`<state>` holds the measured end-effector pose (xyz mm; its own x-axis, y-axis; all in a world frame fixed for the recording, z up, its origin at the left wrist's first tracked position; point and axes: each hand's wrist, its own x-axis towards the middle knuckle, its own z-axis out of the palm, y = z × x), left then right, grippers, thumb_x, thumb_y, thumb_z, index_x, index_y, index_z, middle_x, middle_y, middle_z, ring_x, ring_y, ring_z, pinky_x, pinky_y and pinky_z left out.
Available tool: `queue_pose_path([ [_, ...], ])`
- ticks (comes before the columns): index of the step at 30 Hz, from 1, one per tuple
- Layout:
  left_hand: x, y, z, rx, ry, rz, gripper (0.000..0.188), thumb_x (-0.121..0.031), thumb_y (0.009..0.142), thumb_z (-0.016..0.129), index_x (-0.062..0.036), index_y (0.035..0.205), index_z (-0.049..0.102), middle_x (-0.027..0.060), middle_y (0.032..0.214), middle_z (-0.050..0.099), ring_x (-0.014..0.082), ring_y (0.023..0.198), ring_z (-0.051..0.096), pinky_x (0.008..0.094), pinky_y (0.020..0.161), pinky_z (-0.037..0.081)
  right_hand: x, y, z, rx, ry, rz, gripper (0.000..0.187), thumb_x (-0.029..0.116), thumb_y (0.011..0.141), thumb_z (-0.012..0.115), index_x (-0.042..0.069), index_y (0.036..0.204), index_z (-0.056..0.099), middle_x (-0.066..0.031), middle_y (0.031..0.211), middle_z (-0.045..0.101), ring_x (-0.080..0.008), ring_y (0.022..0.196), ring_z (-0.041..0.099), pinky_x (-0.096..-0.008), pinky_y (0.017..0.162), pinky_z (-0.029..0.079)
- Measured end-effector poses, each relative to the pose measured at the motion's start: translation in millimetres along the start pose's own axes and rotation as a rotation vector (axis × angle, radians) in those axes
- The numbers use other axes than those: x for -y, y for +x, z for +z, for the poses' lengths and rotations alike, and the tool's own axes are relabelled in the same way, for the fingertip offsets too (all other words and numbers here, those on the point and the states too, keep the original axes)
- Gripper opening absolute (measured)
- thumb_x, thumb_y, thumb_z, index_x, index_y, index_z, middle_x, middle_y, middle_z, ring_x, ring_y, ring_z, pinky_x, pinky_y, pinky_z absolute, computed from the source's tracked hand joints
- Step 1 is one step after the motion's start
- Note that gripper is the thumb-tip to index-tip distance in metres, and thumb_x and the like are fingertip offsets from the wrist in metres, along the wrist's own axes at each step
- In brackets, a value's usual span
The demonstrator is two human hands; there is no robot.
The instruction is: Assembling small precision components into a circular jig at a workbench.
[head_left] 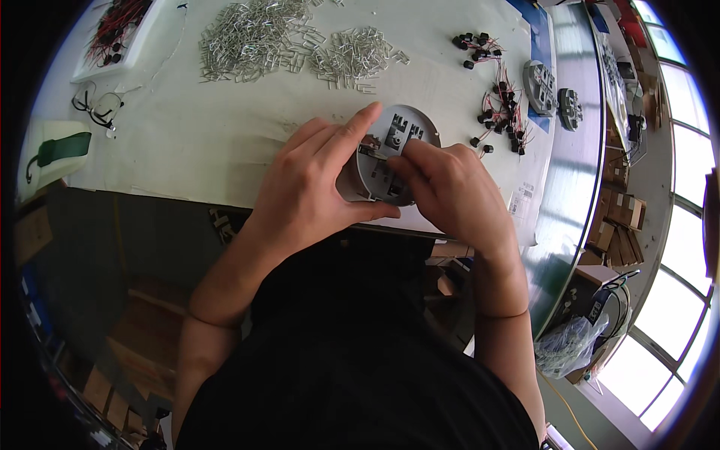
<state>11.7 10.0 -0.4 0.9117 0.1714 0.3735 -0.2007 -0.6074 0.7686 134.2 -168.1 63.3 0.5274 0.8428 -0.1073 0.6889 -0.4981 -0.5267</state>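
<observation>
A round grey plastic housing with dark slots inside stands at the table's front edge. My left hand is wrapped around its left side, with the thumb low at the near rim and the forefinger up by the far rim. My right hand reaches in from the right, finger and thumb pinched together inside the housing. Just left of those fingertips lies a small metal piece. Whether the right fingers hold that piece or something else is hidden.
Beyond the housing lie a large heap and a smaller heap of U-shaped metal pieces. Black parts with red wires are scattered at right, near grey housings. At left are eyeglasses and a white tray of wired parts.
</observation>
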Motion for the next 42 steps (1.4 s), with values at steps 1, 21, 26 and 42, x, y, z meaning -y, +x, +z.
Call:
queue_pose_path([
  [1, -0.2, 0.2, 0.4, 0.004, 0.004, -0.006, 0.111, -0.031, 0.061, 0.102, -0.0018, 0.156, 0.053, 0.0113, 0.098, 0.070, 0.0300, 0.091, 0.065, 0.0436, 0.087, 0.055, 0.3, 0.1, 1.3, -0.004, -0.002, 0.006, 0.026, 0.019, 0.100, 0.071, 0.002, 0.082, 0.062, -0.0222, 0.066, 0.063, -0.0469, 0.064, 0.062, -0.0539, 0.059, 0.048],
  [21, -1.8, 0.2, 3.6, -0.029, 0.006, -0.044, 0.106, -0.034, 0.063, 0.102, -0.0032, 0.153, 0.056, 0.0120, 0.106, 0.075, 0.0296, 0.096, 0.068, 0.0435, 0.087, 0.058, 37.9, 8.6, -13.8, 0.081, -0.273, 0.075, 0.022, 0.019, 0.104, 0.067, 0.004, 0.088, 0.062, -0.0225, 0.068, 0.065, -0.0474, 0.068, 0.065, -0.0543, 0.060, 0.051],
  [26, 0.8, -0.7, 4.5, -0.020, 0.021, -0.026, 0.106, -0.039, 0.064, 0.102, -0.0015, 0.152, 0.056, 0.0136, 0.107, 0.074, 0.0302, 0.097, 0.068, 0.0436, 0.086, 0.058, 39.2, 8.6, -17.6, 0.083, -0.293, 0.038, 0.016, 0.015, 0.102, 0.067, 0.005, 0.091, 0.063, -0.0225, 0.068, 0.065, -0.0467, 0.068, 0.066, -0.0536, 0.060, 0.051],
  [42, -0.3, -0.4, 6.2, -0.038, -0.001, -0.054, 0.107, -0.021, 0.059, 0.105, -0.0092, 0.155, 0.059, 0.0085, 0.106, 0.076, 0.0273, 0.099, 0.068, 0.0423, 0.092, 0.058, 31.7, -7.7, 1.0, 0.043, -0.655, -0.038, 0.012, 0.003, 0.093, 0.066, 0.006, 0.091, 0.055, -0.0130, 0.065, 0.065, -0.0364, 0.062, 0.070, -0.0447, 0.055, 0.054],
])
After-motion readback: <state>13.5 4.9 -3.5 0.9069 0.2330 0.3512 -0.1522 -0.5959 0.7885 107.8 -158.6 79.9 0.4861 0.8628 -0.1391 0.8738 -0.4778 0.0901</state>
